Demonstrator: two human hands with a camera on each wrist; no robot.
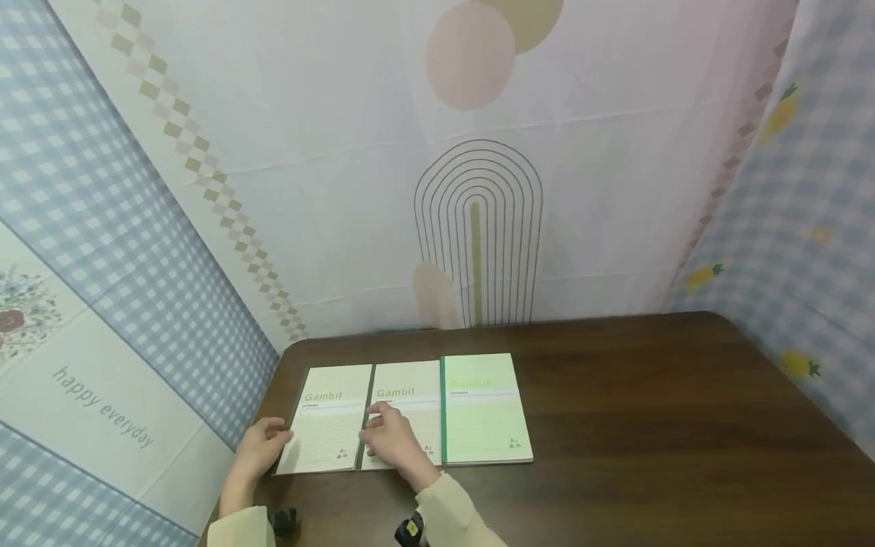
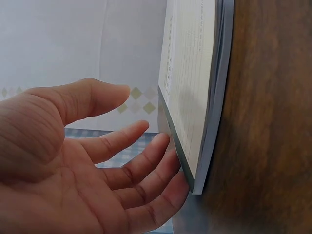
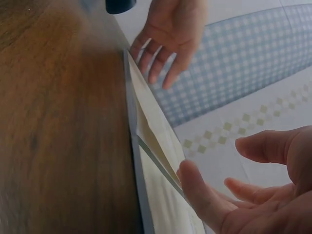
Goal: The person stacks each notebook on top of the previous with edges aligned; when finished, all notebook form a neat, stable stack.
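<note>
Three notebooks with "Gambit" on their covers lie side by side on the table: a cream left notebook (image 1: 328, 422), a cream middle notebook (image 1: 410, 380) and a green right notebook (image 1: 485, 425). My left hand (image 1: 260, 448) is at the dark spine of the left notebook, its loosely bent fingertips (image 2: 178, 187) against or just beside that edge. Over the seam between the two cream notebooks is my right hand (image 1: 393, 437), with thumb and fingers spread apart. One fingertip (image 3: 190, 173) in the right wrist view is at a notebook edge; contact is hard to tell.
The dark brown wooden table (image 1: 649, 425) extends to the right of the notebooks. A patterned cloth (image 1: 342, 228) hangs behind it, and blue checked cloths (image 1: 137, 190) hang at both sides. Black bands (image 1: 410, 529) are on both wrists.
</note>
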